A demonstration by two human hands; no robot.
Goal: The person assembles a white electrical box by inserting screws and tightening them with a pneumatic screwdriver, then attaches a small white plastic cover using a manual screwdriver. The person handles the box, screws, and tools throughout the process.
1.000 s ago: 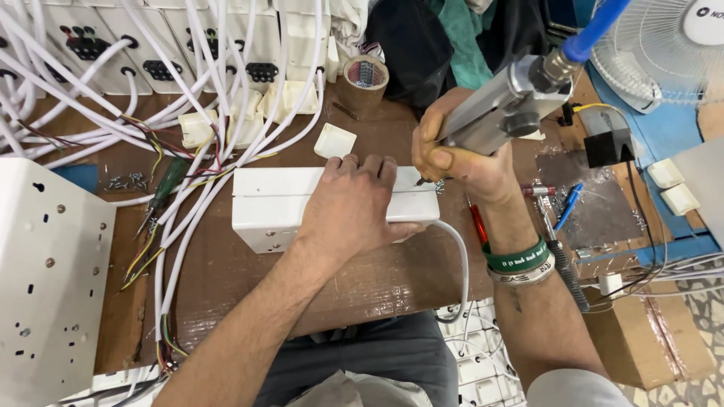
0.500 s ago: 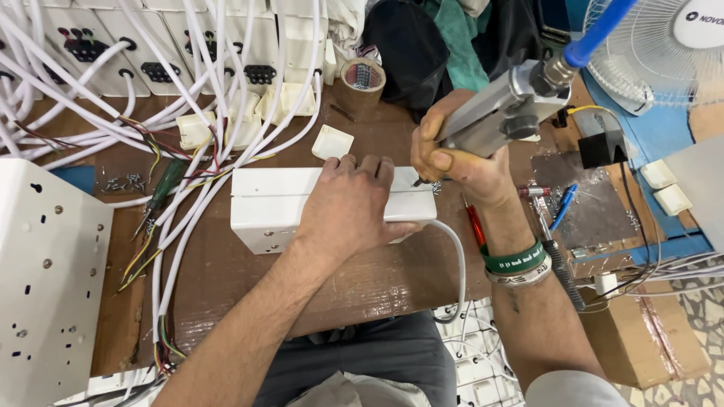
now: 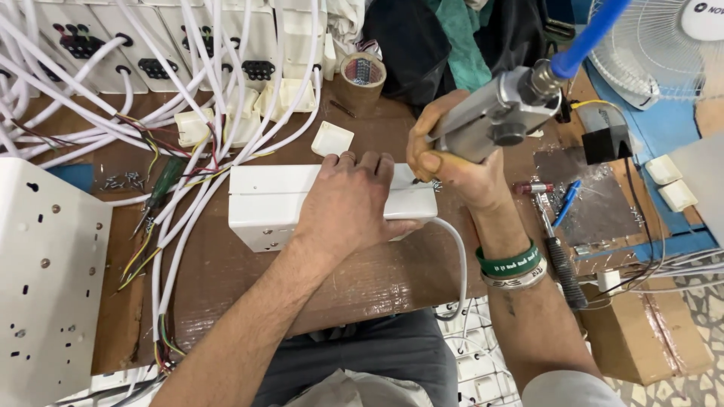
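One white socket box [image 3: 271, 207], one pneumatic screwdriver [image 3: 494, 117], one tape roll [image 3: 362, 75], one fan [image 3: 656, 45], two wristbands [image 3: 513, 267]

Left hand [image 3: 351, 207] flat, fingers spread, palm down, right hand [image 3: 452, 166] fisted, wrist raised

Two bare forearms, no sleeves down to the wrists. Left hand [image 3: 348, 205] without rings or a watch. Right hand [image 3: 452, 169] likewise ringless. On the right wrist, a green rubber wristband with white lettering [image 3: 510, 263], and just beside it a pale silver-grey band [image 3: 516, 279]. Dark grey trousers [image 3: 392, 354] at the lap. Light grey shirt hem [image 3: 354, 393] at the bottom edge.
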